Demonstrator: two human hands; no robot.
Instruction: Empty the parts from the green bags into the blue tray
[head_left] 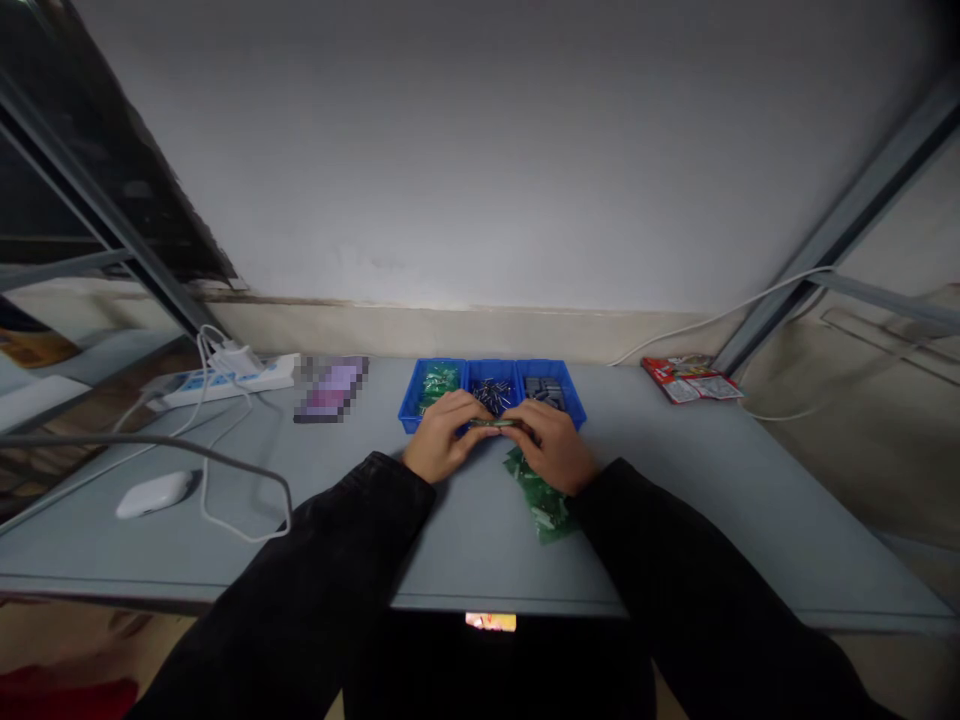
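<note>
My left hand [448, 435] and my right hand [551, 442] meet in front of the blue bins, thumbs and fingers pinched. Between them they hold a thin greenish piece [495, 423], seen nearly edge-on; its kind is too small to make out. Just behind the fingers stand three joined blue bins. Green plastic packets fill the left bin [411, 408], loose dark and shiny metal pins lie in the middle bin [480, 372], and grey cylindrical plugs sit in the right bin [574, 405]. Filled green plastic packets [547, 505] lie on the table, partly under my right wrist.
The grey table [480, 560] backs onto a wall. On the left are a white power strip [277, 374] with cables, a phone [330, 388] and a white earbud case [155, 494]. A red snack packet [690, 380] lies at the back right, by a metal post.
</note>
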